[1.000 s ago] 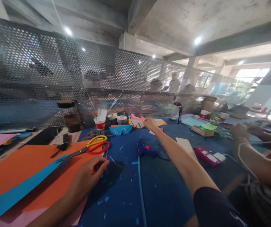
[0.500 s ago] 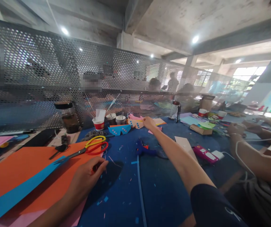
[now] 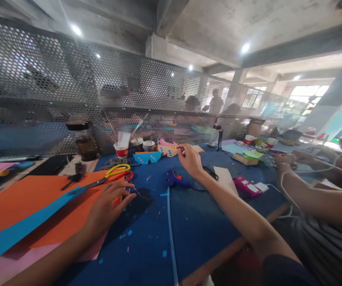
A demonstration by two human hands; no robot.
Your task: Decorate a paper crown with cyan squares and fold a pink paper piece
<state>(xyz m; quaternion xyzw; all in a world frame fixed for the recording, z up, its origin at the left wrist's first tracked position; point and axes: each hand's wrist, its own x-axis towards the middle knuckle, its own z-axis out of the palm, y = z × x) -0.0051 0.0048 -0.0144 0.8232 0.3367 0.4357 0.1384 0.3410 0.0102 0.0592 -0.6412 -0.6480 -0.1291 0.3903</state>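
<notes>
My left hand [image 3: 111, 202] hovers over the right edge of the orange paper [image 3: 48, 186], fingers loosely stretched and apart, holding nothing visible. Just beyond its fingertips lie scissors with yellow and red handles [image 3: 117, 170], their blades over a long blue paper strip [image 3: 36, 218]. My right hand [image 3: 189, 161] is raised by a cream paper piece with blue squares [image 3: 168, 151]. Its fingers are bent and slightly apart, with nothing visible in them. Left of that piece stands a blue folded paper piece [image 3: 147, 158] with pink squares. A blue glue gun [image 3: 177, 179] lies between my hands.
Paper cups [image 3: 121, 151] and a dark-lidded jar [image 3: 83, 143] stand along the perforated screen [image 3: 159, 87]. To the right lie a cream card [image 3: 225, 178] and a magenta device [image 3: 247, 186]. Another person's arm [image 3: 311, 194] reaches in at the right. Paper scraps dot the blue tabletop [image 3: 147, 254].
My right hand has drawn back from the paper pieces, its fingers loosening. My left hand's fingers have stretched out from a curled pose. The view has shifted slightly.
</notes>
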